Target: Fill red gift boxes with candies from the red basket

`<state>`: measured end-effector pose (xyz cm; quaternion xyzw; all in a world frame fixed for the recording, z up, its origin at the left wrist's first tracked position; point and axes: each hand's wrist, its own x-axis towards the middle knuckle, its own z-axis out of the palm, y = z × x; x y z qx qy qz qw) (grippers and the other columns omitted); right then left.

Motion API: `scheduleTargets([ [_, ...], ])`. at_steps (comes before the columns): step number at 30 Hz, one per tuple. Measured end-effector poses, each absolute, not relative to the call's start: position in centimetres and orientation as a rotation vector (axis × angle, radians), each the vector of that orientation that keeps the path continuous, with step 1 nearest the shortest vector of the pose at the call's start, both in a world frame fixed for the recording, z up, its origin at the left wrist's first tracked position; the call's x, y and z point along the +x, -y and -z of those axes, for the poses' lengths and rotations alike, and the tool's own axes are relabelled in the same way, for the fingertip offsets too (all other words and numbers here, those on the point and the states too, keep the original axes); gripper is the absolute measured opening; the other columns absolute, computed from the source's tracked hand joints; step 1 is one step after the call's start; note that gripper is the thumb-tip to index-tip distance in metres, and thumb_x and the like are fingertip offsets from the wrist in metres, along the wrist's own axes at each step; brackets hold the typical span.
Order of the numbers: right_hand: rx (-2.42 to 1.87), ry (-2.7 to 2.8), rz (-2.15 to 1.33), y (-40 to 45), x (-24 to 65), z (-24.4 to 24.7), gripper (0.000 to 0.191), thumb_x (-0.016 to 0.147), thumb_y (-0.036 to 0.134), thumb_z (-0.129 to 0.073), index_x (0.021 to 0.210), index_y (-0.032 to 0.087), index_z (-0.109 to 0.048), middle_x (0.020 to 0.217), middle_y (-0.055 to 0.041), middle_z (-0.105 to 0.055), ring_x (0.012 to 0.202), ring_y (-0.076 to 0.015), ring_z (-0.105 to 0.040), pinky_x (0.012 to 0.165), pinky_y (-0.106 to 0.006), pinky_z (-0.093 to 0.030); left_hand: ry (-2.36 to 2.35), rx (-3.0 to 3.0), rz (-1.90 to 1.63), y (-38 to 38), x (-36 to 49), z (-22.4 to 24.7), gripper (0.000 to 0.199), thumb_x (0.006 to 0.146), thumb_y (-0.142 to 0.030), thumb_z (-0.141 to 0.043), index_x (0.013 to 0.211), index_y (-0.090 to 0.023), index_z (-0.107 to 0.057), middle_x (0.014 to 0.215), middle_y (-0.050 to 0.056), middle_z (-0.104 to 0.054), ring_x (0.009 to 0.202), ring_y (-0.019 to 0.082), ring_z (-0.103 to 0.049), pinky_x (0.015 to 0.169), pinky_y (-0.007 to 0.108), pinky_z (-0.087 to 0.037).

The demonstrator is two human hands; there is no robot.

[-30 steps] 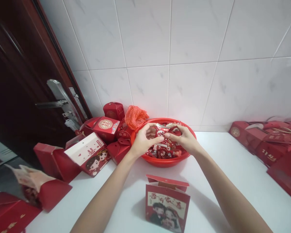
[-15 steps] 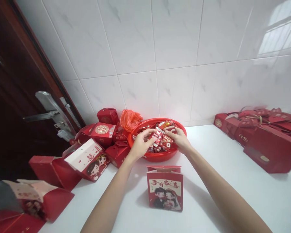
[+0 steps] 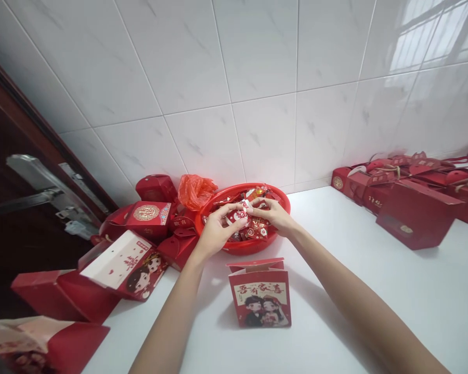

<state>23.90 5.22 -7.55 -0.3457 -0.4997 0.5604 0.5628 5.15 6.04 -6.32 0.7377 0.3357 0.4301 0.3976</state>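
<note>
Over the red basket, both hands meet around a small red and white wrapped packet. My left hand has its thumb and fingers closed on the packet's left side. The fingertips of my right hand pinch its upper right corner. Several red wrapped packets lie in the basket below the hands. In front of the basket, nearer to me, a red box with a cartoon couple stands upright, its top flaps parted.
Several red boxes crowd the left side beside a crumpled red plastic bag. More red boxes stand at the right by the tiled wall. A door handle is at far left.
My right hand has moved left, closer to my left hand, and its fingers now meet the packet. The camera view has turned a little to the right.
</note>
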Motion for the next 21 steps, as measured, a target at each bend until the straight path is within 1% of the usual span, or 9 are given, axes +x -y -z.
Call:
scheduleTargets([
  [3, -0.777, 1.195, -1.388, -5.1, 24.2, 7.5, 0.047, 0.055, 0.041, -0.094, 0.082, 0.019, -0.061, 0.079, 0.0012, -0.068, 0.073, -0.0155, -0.065, 0.072, -0.03, -0.05, -0.848, 1.85, -1.069, -6.1, 4.8, 6.3, 0.046, 0.072, -0.043, -0.082, 0.108, -0.017, -0.072, 0.11, 0.008, -0.073, 0.08, 0.018, -0.068, 0.069, 0.026, -0.057],
  [6, -0.749, 1.203, -1.43, -5.2, 24.4, 7.6, 0.047, 0.057, 0.04, -0.093, 0.084, 0.02, -0.06, 0.081, 0.0004, -0.069, 0.074, -0.0164, -0.067, 0.075, -0.032, -0.052, -0.868, 1.82, -1.035, -6.2, 4.6, 6.0, 0.05, 0.069, -0.043, -0.085, 0.109, -0.017, -0.072, 0.102, 0.007, -0.074, 0.075, 0.017, -0.068, 0.066, 0.028, -0.059],
  [8, -0.74, 1.221, -1.445, -5.2, 24.6, 7.7, 0.045, 0.06, 0.039, -0.092, 0.086, 0.019, -0.06, 0.081, -0.0001, -0.07, 0.075, -0.0162, -0.067, 0.076, -0.032, -0.053, -0.857, 1.806, -1.03, -6.2, 4.4, 5.8, 0.052, 0.066, -0.041, -0.087, 0.11, -0.017, -0.072, 0.1, 0.007, -0.075, 0.077, 0.018, -0.069, 0.068, 0.029, -0.06],
  [11, -0.727, 1.239, -1.451, -5.2, 24.6, 7.7, 0.044, 0.062, 0.039, -0.091, 0.087, 0.019, -0.062, 0.083, -0.0005, -0.07, 0.075, -0.0156, -0.067, 0.077, -0.032, -0.053, -0.829, 1.805, -1.055, -6.2, 4.4, 5.7, 0.055, 0.065, -0.039, -0.088, 0.112, -0.017, -0.071, 0.104, 0.008, -0.075, 0.084, 0.021, -0.071, 0.074, 0.031, -0.061],
  [14, -0.723, 1.232, -1.47, -5.1, 24.6, 7.5, 0.044, 0.062, 0.039, -0.091, 0.088, 0.019, -0.063, 0.086, -0.0016, -0.07, 0.078, -0.0164, -0.068, 0.078, -0.032, -0.054, -0.839, 1.834, -1.062, -6.1, 4.2, 5.6, 0.055, 0.068, -0.04, -0.086, 0.115, -0.016, -0.07, 0.107, 0.009, -0.075, 0.086, 0.022, -0.072, 0.074, 0.032, -0.062],
  [17, -0.77, 1.233, -1.459, -5.1, 24.6, 7.3, 0.044, 0.06, 0.037, -0.092, 0.088, 0.018, -0.063, 0.085, -0.0018, -0.07, 0.077, -0.0161, -0.067, 0.077, -0.033, -0.054, -0.85, 1.876, -1.049, -6.1, 3.9, 5.5, 0.055, 0.069, -0.04, -0.085, 0.117, -0.017, -0.071, 0.111, 0.009, -0.075, 0.087, 0.022, -0.072, 0.075, 0.033, -0.061],
  [19, -0.803, 1.227, -1.445, -5.1, 24.7, 7.3, 0.044, 0.06, 0.036, -0.091, 0.089, 0.019, -0.063, 0.083, -0.0018, -0.07, 0.075, -0.0162, -0.067, 0.077, -0.034, -0.055, -0.845, 1.899, -1.025, -6.1, 3.4, 5.2, 0.055, 0.071, -0.04, -0.085, 0.12, -0.018, -0.07, 0.114, 0.009, -0.074, 0.09, 0.023, -0.072, 0.079, 0.033, -0.061],
  [21, -0.821, 1.231, -1.411, -5.2, 24.8, 7.2, 0.042, 0.061, 0.037, -0.09, 0.09, 0.019, -0.065, 0.086, -0.0026, -0.069, 0.078, -0.0175, -0.067, 0.079, -0.036, -0.055, -0.836, 1.928, -0.982, -6.0, 3.0, 4.9, 0.055, 0.073, -0.039, -0.083, 0.123, -0.02, -0.069, 0.12, 0.009, -0.074, 0.096, 0.024, -0.072, 0.085, 0.035, -0.061],
])
